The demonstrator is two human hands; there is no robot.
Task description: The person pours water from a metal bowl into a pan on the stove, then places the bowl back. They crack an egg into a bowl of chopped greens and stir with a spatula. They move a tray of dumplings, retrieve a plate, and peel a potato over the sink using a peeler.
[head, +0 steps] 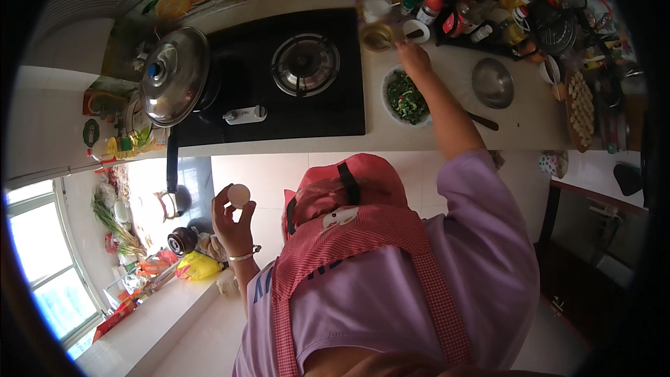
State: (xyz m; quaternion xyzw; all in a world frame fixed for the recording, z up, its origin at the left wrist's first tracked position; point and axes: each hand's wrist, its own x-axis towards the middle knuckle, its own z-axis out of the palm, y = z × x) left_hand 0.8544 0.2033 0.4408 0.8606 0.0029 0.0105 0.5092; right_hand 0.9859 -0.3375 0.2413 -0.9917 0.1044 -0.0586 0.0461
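Note:
Between the fingertips of my left hand point(234, 222), an egg point(239, 196) is held up, away from the counter. My right hand point(414, 58) reaches over the counter and grips the end of a utensil, perhaps a spoon, that leans in a glass bowl point(377, 37) of yellowish liquid. Close behind that hand stands a small white bowl point(416, 32) with a dark-handled utensil in it. Below the right hand and forearm, partly hidden by them, sits a bowl of chopped leafy greens point(406, 98). A metal bowl point(492, 83) rests farther right, near a dark handle point(482, 121) partly behind my forearm.
A black gas stove point(248, 78) lies left of the bowls, with a lidded pan point(175, 77) on its left side; the pan's handle point(172, 161) sticks out past the counter edge. Bottles and jars point(471, 18) crowd the back right. A tray of small pale pieces point(579, 110) is at the far right.

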